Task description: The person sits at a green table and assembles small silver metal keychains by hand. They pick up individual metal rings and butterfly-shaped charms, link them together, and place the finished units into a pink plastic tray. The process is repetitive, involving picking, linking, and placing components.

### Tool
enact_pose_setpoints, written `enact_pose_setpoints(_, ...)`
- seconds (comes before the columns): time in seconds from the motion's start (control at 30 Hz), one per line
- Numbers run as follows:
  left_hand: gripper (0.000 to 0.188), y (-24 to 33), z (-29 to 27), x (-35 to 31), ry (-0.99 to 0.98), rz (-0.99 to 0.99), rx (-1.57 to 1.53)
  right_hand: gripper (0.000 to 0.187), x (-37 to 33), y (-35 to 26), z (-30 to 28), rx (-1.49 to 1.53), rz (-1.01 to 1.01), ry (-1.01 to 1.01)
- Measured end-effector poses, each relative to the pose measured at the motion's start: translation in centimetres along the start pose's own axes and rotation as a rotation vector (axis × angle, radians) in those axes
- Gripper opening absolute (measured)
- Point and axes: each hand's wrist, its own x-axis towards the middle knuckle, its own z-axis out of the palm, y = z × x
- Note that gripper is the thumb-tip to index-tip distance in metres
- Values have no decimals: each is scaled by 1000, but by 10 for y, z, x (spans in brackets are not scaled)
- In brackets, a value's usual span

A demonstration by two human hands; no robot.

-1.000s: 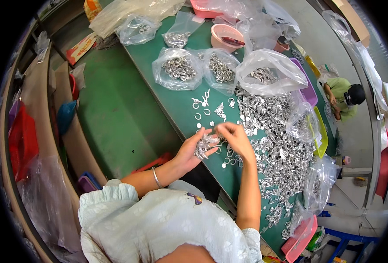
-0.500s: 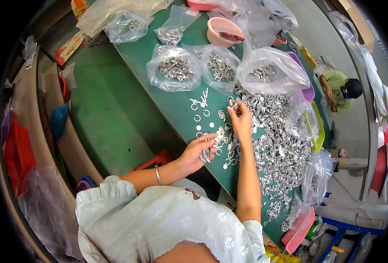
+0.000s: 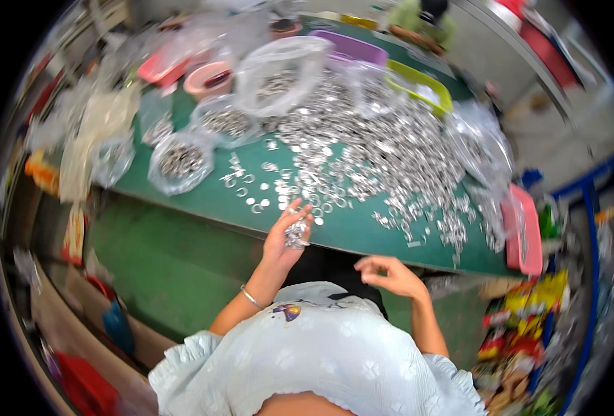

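My left hand [image 3: 284, 239] is cupped around a handful of small silver metal rings [image 3: 296, 234], fingers upward, at the table's front edge. Just beyond its fingertips lie scattered C-shaped rings and round discs [image 3: 265, 203] on the green tabletop [image 3: 203, 201]. My right hand [image 3: 392, 276] hovers off the table edge in front of my body. Its fingers are loosely bent, with the thumb apart, and nothing shows in them. A broad heap of silver metal pieces [image 3: 397, 149] spreads over the table's middle and right. The image is somewhat blurred.
Clear bags of metal pieces [image 3: 181, 161] stand at the left, beside a pink bowl [image 3: 208, 80]. A purple tray [image 3: 348, 47], a lime-green tray [image 3: 421, 90] and a pink basket [image 3: 522, 229] border the heap. Across the table sits a person in green [image 3: 423, 26].
My view has swung to the right. My right hand has left the rings on the table and drawn back toward my body. My left hand still holds its handful.
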Motion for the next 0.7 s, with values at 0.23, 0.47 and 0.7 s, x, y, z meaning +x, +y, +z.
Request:
enact_pose_setpoints(0.23,62,-39,9,-19,-51,-185,22,78,-107,163,75,-340,650,193)
enact_pose_setpoints(0.47,45,-64,29,-30,-143,-346,73,48,-125,214,137,-689,349,793)
enact_pose_setpoints(0.7,31,-69,37,-38,-67,-362,117,11,-127,201,123,-816,239,882)
